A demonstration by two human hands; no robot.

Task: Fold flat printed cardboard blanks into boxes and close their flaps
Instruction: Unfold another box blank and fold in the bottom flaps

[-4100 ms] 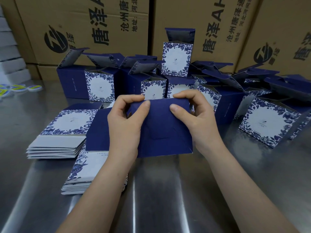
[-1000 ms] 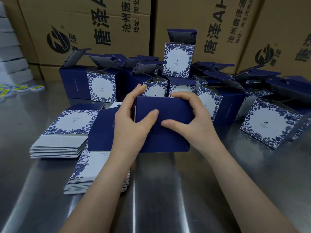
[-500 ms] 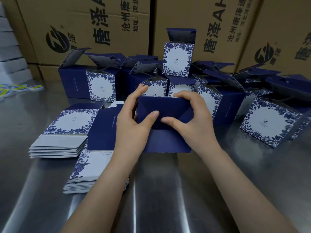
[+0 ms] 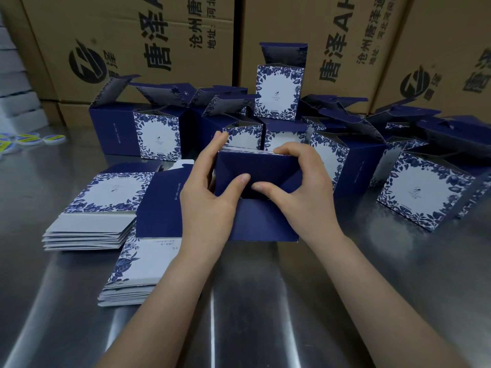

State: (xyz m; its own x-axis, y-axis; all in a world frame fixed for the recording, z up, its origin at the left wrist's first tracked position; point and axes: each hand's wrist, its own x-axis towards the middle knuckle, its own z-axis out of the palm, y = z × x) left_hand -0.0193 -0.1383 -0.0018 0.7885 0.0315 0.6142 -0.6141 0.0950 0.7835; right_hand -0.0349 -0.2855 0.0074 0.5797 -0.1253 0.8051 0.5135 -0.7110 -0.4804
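Stainless steel worktable [image 4: 239, 301] is running up to a wall of brown printed shipping cartons [image 4: 132, 35]. A navy-blue cardboard box [image 4: 265, 221] is sitting on it at centre, held between both hands: the left hand [image 4: 210, 197] is gripping the box's left side, the right hand [image 4: 305, 189] is curling over its far top edge, and both thumbs [image 4: 236, 181] are pressing the upturned end flaps inward. I'm reading this as flap-closing on one end (probably the bottom, can't confirm). Next move is calling for the last flap going in flush, without creasing. Fingertips behind the box are hiding, and whether the flaps are locking is hard to tell. Stacks of flat blue-and-white floral blanks [image 4: 106, 203] are waiting at left. Folded floral boxes with lids up [image 4: 156, 136] are crowding behind, with the rightmost cut off by the frame.
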